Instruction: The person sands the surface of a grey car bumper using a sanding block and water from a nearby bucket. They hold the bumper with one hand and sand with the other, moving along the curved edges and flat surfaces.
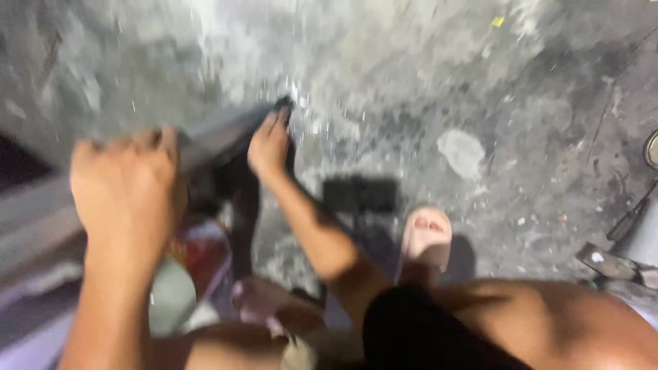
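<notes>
The view is blurred by motion. My left hand point(127, 185) is closed in a fist around a long grey bar point(219, 133) that slants from the lower left up towards the middle. My right hand point(269, 147) lies on the far end of that bar, with its fingers stretched towards a dark tip point(283, 104). Whether those fingers grip the bar or only press on it is unclear. A dark upright part point(243, 205) hangs below the bar between my two hands.
Rough grey concrete floor point(411, 68) lies all around. A dark rectangular block point(360, 195) sits by my foot in a pink slipper point(425, 236). Red and pale containers point(199, 264) stand under my left arm. Metal tools point(610, 260) lie at the right edge.
</notes>
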